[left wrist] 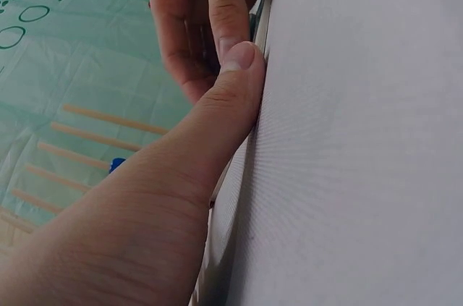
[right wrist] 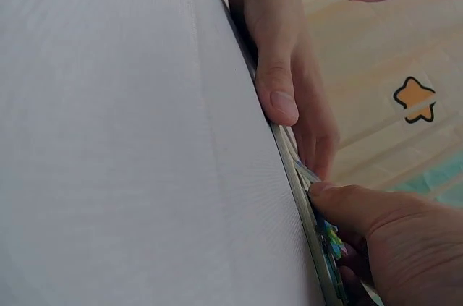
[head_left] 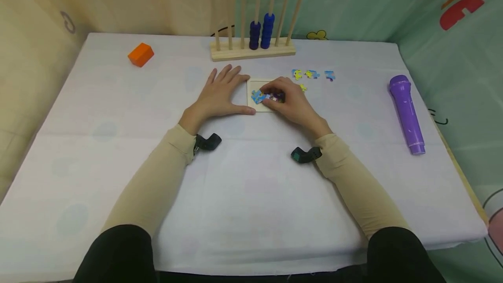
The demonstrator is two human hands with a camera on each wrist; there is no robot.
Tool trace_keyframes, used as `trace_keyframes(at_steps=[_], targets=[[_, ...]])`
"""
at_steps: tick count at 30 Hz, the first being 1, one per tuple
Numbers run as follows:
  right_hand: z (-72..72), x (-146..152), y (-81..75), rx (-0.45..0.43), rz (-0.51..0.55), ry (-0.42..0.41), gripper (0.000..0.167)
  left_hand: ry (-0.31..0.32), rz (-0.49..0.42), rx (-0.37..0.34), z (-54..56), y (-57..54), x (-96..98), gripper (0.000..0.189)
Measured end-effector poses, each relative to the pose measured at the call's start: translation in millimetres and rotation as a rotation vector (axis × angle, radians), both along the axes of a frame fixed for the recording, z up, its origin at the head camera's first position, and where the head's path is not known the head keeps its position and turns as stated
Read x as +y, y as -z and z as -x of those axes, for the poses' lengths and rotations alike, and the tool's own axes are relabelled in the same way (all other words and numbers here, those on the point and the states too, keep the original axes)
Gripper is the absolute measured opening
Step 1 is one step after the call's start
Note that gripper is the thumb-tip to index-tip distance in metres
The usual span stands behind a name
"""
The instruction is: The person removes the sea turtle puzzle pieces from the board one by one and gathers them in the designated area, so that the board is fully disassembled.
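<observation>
A small pale puzzle tray (head_left: 252, 107) lies flat on the white-covered table. My left hand (head_left: 220, 97) is spread out at its left side, with thumb and forefinger touching the frame. Over the tray's right part, my right hand (head_left: 290, 99) has curled fingers and pinches a blue jigsaw piece (head_left: 258, 96) between thumb and forefinger. In the right wrist view that piece (right wrist: 307, 171) sits slightly tilted at the thumb tip. More colourful puzzle pieces (right wrist: 334, 242) lie in the tray under the right hand, which partly hides them.
Loose puzzle pieces (head_left: 312, 74) lie beyond the right hand, one (head_left: 302, 87) close to its knuckles. A wooden bead frame (head_left: 253, 51) with blue beads stands at the back. An orange block (head_left: 141, 54) is at the back left, a purple toy microphone (head_left: 408, 115) at the right.
</observation>
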State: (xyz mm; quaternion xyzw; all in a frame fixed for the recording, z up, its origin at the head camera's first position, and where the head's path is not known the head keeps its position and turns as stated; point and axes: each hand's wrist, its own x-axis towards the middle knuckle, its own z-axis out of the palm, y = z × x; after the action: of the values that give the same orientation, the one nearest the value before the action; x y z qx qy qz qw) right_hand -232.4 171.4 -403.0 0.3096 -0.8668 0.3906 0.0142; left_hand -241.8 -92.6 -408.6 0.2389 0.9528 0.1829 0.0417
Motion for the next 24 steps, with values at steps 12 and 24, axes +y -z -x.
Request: trace_keyframes(at_steps=[12, 24], targets=[[-6.5, -16.3, -0.9, 0.003, 0.117, 0.115, 0.021, -0.008, 0.004, -0.002, 0.1, -1.5, -0.3, 0.109], [-35.3, 26.1, -11.3, -0.113, 0.176, 0.391, 0.028, -0.006, 0.005, -0.020, -0.3, 0.8, 0.8, 0.112]])
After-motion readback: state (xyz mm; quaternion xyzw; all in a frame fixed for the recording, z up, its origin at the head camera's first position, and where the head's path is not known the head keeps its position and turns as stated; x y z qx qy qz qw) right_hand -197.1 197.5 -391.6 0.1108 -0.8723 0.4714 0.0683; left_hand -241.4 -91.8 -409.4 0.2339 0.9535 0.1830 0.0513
